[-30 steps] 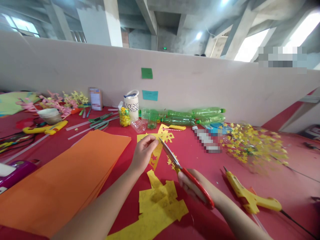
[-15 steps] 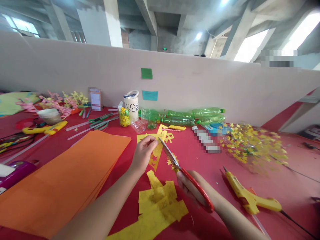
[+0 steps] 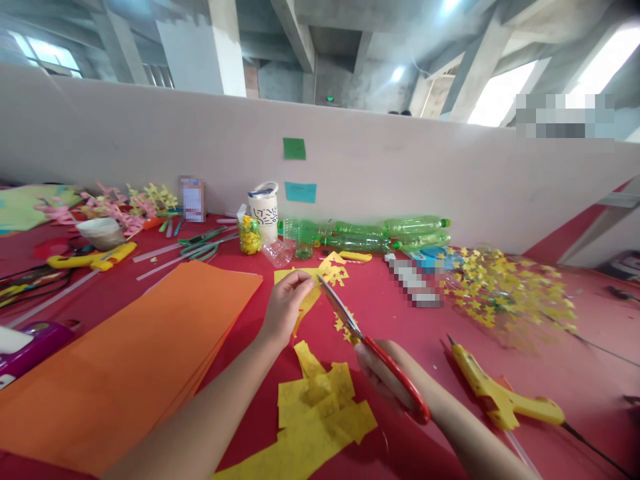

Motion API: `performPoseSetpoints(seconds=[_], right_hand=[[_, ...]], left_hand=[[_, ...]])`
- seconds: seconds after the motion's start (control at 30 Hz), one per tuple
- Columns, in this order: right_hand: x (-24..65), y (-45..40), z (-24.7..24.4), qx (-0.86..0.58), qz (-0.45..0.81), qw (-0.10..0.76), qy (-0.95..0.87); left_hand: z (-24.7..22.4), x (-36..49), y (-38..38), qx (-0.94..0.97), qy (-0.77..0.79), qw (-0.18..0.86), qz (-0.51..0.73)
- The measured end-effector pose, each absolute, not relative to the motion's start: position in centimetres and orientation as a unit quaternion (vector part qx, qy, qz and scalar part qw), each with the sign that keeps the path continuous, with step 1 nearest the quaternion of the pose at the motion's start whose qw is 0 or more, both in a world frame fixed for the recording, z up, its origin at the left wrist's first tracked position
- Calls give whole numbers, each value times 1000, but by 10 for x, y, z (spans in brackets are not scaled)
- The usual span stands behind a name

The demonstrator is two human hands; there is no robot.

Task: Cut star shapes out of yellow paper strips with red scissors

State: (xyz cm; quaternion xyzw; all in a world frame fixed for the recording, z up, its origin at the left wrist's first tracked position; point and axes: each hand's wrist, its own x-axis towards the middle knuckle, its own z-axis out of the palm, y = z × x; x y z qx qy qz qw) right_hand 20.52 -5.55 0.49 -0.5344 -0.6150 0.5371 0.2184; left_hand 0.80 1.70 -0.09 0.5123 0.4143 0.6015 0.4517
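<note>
My left hand (image 3: 286, 303) is closed in a pinch on a yellow sheet of paper (image 3: 311, 301), part of which hangs below the fingers. A pair of red-handled scissors (image 3: 395, 380) is in my right hand (image 3: 373, 363). Their blades point up and left, with the tips close to the left fingertips. Whether the blades touch the paper I cannot tell. Small yellow paper stars (image 3: 341, 325) lie on the table under the blades. Beyond the hands lie yellow offcuts with star-shaped holes (image 3: 334, 270). Nearer to me is a pile of yellow paper pieces (image 3: 320, 413).
Orange sheets (image 3: 150, 360) are stacked at left. A yellow glue gun (image 3: 500, 393) lies at right, near a bunch of yellow stars (image 3: 505, 287). Green plastic bottles (image 3: 360, 240), a white cup (image 3: 265, 217) and a yellow cutter (image 3: 356, 256) sit along the back.
The yellow paper under my left hand has shifted, and its lower part with star-shaped holes hangs differently, showing less. Both hands and the scissors have barely moved.
</note>
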Motion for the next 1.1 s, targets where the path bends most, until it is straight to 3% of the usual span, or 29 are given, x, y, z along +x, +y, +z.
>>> performPoseSetpoints(seconds=[0.37,0.43,0.6,0.67,0.8,0.93,1.1], right_hand=[[209,-55,0,-510,570,233,-601],[209,-54,-2,-521,567,235,-594],[208,-51,-4,-536,568,264,-565],[208,-51,-3,-516,573,279,-572],[207,-52,-2,-467,609,293,-570],[206,-54,-3,-452,613,294,-578],[203,-58,-6,-482,600,271,-578]], left_hand=[[3,8,15,497,435,499,561],[2,7,17,513,442,463,572],[7,6,11,566,437,246,655],[9,9,4,619,414,284,604],[4,22,-9,695,354,469,415],[-1,29,-8,617,366,515,469],[1,24,1,502,387,497,593]])
